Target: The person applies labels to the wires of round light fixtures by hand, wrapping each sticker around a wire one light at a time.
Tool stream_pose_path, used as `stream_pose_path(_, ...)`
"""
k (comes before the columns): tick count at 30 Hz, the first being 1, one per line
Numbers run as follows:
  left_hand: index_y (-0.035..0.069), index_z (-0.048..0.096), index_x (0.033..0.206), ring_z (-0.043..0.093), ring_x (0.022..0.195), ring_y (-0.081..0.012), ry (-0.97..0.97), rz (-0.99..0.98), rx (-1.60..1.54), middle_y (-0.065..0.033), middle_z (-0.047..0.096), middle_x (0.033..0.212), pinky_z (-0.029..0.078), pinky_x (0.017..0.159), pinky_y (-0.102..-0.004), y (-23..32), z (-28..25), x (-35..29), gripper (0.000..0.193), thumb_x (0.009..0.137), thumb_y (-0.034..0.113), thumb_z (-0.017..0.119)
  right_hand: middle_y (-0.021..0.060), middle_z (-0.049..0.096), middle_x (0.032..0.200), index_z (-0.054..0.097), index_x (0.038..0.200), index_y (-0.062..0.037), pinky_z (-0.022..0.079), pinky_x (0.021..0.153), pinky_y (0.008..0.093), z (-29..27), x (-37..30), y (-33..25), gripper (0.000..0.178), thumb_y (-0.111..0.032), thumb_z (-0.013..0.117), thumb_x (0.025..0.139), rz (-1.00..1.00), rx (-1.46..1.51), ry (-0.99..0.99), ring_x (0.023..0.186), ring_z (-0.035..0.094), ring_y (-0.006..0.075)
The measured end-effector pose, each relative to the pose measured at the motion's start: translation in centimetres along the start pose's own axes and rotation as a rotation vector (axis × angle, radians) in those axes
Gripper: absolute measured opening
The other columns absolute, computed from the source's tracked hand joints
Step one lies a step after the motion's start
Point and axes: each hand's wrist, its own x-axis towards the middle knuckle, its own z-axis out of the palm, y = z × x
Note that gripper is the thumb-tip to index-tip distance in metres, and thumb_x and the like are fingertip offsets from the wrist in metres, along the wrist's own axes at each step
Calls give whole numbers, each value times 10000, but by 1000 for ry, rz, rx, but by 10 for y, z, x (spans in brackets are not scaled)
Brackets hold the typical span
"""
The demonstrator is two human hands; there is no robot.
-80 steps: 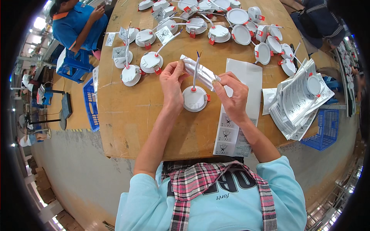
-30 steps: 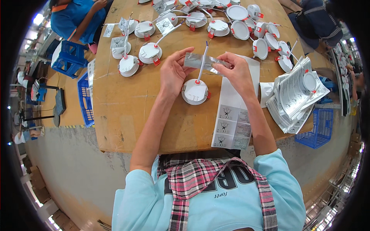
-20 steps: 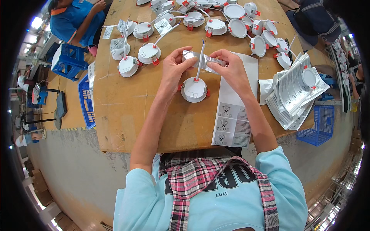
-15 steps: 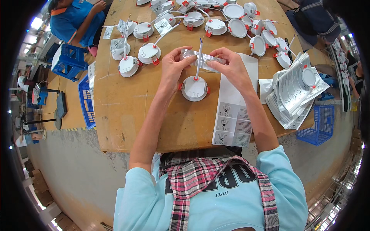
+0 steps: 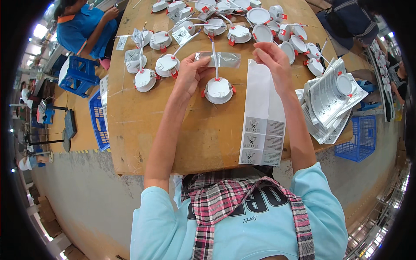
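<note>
A silver foil label [image 5: 227,60] is stuck crosswise on the white cable [image 5: 214,54] of a round white downlight [image 5: 218,92]. My left hand [image 5: 190,71] pinches the label's left end between thumb and fingers. The label's right end sticks out freely. The downlight lies on the table with its back up and red clips at its sides. My right hand [image 5: 272,63] is raised to the right of the label, apart from it, fingers loosely bent with nothing visible in them. Below my right hand lies a white backing sheet [image 5: 259,97] with several silver labels at its near end.
Several downlights [image 5: 167,65] with cables, some labelled, spread over the table's left and far parts. A stack of label sheets [image 5: 325,108] lies at the right, a small downlight [image 5: 344,85] on top. Blue baskets [image 5: 364,138] flank the table. A person in blue [image 5: 84,32] sits far left.
My right hand has let go of the label's right end and moved right and slightly up. The left hand keeps its pinch; the downlight and cable have shifted slightly left and away.
</note>
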Motion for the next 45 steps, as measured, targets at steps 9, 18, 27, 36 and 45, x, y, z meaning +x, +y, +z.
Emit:
stream_pose_path(9, -5, 507, 1208, 636, 805, -134, -231, -136, -97, -94, 632, 991, 554, 705, -276, -1, -1, 3, 339, 883, 79, 550, 3, 539, 1165, 581, 1149, -117, 463, 885, 305, 15, 20, 11, 400, 55, 560, 788, -152, -217, -215, 1028, 531, 130)
stream_pose_path(18, -8, 480, 1218, 633, 827, -140, -469, -237, -81, -101, 615, 1015, 545, 744, -281, -2, 11, 6, 385, 855, 89, 564, -5, 477, 1222, 684, 922, -184, 357, 979, 370, 26, 13, -17, 320, 10, 724, 670, -526, -564, -441, 1149, 422, 209)
stream_pose_path(27, -45, 411, 1262, 643, 913, -180, -600, -270, -302, -159, 596, 1072, 547, 792, -290, -10, 13, 7, 455, 842, 54, 555, -8, 530, 1205, 695, 765, -165, 416, 924, 365, 22, 6, -29, 162, -77, 754, 641, -804, -672, -389, 1131, 436, 237)
stream_pose_path(36, -50, 334, 1331, 496, 1173, -262, -535, -28, -502, -208, 489, 1244, 380, 1030, -418, -3, -2, -6, 585, 821, 122, 564, -56, 567, 1098, 673, 715, -113, 419, 915, 345, 20, -8, -42, 122, -64, 744, 628, -765, -679, -371, 1076, 442, 223)
stream_pose_path(45, -33, 369, 1299, 447, 1169, -317, -41, 658, 1114, -163, 460, 1215, 361, 993, -395, -26, 53, -78, 697, 719, 167, 700, -4, 566, 1033, 644, 741, -66, 393, 915, 339, 11, -6, -39, 68, -59, 698, 701, -669, -727, -394, 1028, 453, 227)
